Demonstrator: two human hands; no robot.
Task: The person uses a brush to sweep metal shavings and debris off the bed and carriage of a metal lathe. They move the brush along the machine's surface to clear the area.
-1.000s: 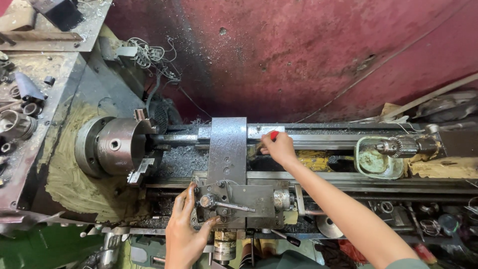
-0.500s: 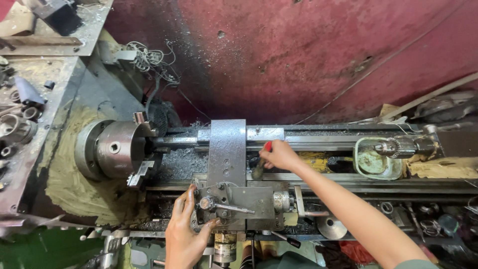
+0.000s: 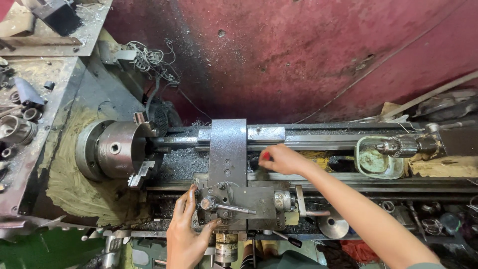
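Metal lathe, grey steel, oily and dusted with fine swarf. Right hand (image 3: 280,159) clenched around a small red-handled brush (image 3: 265,156), its bristle end blurred, just right of the flat rectangular carriage saddle (image 3: 227,149) over the bed ways. Left hand (image 3: 186,231) spread open, fingers resting beside the apron's chrome crank handle (image 3: 219,205), gripping nothing. Round three-jaw chuck (image 3: 117,149) stands apart to the left, open bed between. Tailstock drill chuck (image 3: 393,147) far right above a grimy tray (image 3: 378,167). Lower apron cut off by frame edge
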